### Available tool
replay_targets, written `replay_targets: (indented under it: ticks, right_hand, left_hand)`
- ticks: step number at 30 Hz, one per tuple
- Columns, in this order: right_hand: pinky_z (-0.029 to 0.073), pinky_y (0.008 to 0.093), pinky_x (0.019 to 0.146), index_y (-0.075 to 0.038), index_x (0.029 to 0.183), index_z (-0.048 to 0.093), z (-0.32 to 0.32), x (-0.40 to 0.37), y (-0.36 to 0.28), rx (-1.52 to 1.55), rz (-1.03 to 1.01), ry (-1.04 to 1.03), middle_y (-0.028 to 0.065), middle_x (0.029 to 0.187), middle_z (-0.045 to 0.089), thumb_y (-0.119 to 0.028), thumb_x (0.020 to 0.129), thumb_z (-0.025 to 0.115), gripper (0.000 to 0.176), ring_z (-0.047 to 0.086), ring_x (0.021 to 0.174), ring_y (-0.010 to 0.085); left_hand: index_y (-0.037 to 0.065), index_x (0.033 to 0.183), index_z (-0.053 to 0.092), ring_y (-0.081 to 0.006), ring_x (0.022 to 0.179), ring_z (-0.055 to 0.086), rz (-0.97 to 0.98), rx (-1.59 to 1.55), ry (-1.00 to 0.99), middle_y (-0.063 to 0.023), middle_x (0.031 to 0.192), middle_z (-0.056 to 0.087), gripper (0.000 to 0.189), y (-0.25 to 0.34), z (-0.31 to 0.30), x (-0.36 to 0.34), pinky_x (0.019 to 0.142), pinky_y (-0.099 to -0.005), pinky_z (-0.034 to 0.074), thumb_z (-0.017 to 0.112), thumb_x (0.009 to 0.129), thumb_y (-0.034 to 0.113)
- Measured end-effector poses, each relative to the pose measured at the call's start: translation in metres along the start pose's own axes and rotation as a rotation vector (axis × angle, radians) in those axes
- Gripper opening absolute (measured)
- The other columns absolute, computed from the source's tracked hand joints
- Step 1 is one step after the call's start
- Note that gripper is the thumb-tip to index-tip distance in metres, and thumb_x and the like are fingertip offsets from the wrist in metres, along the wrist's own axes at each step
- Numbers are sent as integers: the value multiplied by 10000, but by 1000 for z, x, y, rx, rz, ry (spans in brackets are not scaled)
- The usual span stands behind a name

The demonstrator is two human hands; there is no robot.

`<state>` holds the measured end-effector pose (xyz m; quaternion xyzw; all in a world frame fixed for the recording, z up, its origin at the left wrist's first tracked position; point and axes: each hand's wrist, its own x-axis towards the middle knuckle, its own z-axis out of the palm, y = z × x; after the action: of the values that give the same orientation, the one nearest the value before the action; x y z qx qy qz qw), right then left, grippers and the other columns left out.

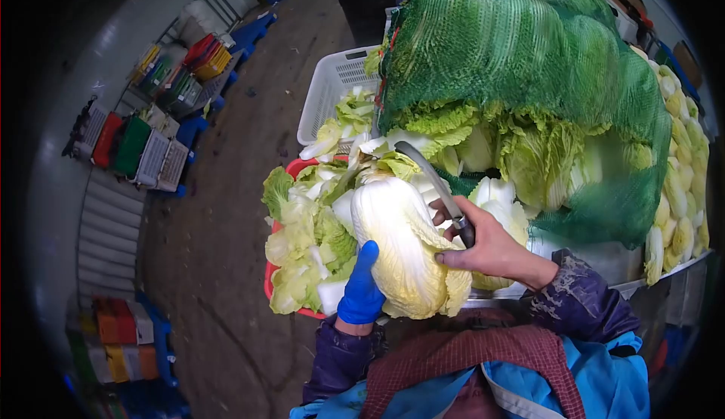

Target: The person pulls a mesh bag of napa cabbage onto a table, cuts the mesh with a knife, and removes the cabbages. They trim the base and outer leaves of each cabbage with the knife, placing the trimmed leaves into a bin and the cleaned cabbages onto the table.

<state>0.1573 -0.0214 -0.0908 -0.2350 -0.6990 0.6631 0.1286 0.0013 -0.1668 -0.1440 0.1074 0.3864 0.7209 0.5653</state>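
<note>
My left hand, in a blue glove, grips the near left side of a pale napa cabbage held in front of me. My bare right hand is closed round the dark handle of a curved knife. The blade points up and away to the left, above the cabbage. My right thumb touches a loose outer leaf on the cabbage's right side. Just beyond the right hand lies another napa cabbage, partly hidden. Loose leaves heap up to the left.
The leaves fill a red crate; behind it stands a white crate with more scraps. Green netting covers a cabbage pile on the metal table. Trimmed cabbages are stacked at the far right. Colourful crates line the left wall.
</note>
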Motion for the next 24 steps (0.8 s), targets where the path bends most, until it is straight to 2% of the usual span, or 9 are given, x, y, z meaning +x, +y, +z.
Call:
replay_targets:
  ticks: [3,6,9,11,13,15,17,18,24]
  right_hand:
    - [463,312,694,-76,1207,460,-7,1,1,-170,-81,68,72,959,568,-96,660,710,602,566,786,188]
    - [489,363,704,-74,1116,495,-34,12,26,-773,-210,368,123,987,586,-151,664,694,500,597,832,297]
    - [485,369,685,-77,1055,534,-30,0,11,-942,-426,446,112,892,591,-199,657,714,454,590,778,310]
    - [473,315,762,-19,1106,534,-14,-3,0,-782,-186,254,89,910,606,-126,696,729,467,596,841,226]
    - [478,314,700,-31,1127,548,3,-2,8,192,41,-50,54,929,592,-236,733,747,487,581,795,173]
    - [468,271,746,1,1188,507,0,-7,-14,214,376,-124,56,998,590,-230,747,755,556,549,819,102]
    - [457,254,744,2,1205,480,2,-7,8,342,67,29,52,983,572,-222,713,781,619,526,791,92]
    - [442,242,729,-3,1223,458,0,-8,4,239,11,72,39,974,536,-185,689,788,654,503,813,89]
    - [444,284,766,-20,1200,460,2,-12,-3,-182,-134,48,93,1045,530,-174,644,738,640,535,879,182]
  left_hand:
    - [42,1395,238,-311,1213,422,-37,-24,17,-174,1369,368,758,-6,-6,-1,1020,-445,347,543,848,470]
    - [107,1433,183,-379,1256,345,-228,-484,-421,-217,1441,231,945,-2,7,-1,1038,-495,300,459,755,706]
    - [119,1444,122,-393,1252,356,-92,-494,-334,-236,1440,214,1013,6,32,-5,982,-507,371,435,728,763]
    - [116,1442,129,-388,1246,366,-26,-447,-338,-231,1437,223,1029,-2,24,1,991,-494,369,428,713,779]
    - [115,1433,172,-391,1266,337,41,-324,-334,-198,1442,238,1046,-15,3,13,1029,-504,317,463,683,783]
    - [97,1426,191,-343,1250,377,111,-334,-281,-168,1422,299,934,-29,-24,11,1027,-468,336,474,765,693]
    - [68,1400,249,-276,1206,437,40,-71,-17,-130,1364,394,748,-18,-24,-1,1000,-417,379,508,856,511]
    - [52,1418,190,-278,1293,332,132,349,-32,-129,1422,309,914,9,17,-8,1056,-422,307,531,788,620]
    - [2,1313,328,-235,1110,509,175,302,16,-132,1218,490,871,2,17,-2,932,-350,440,816,614,182]
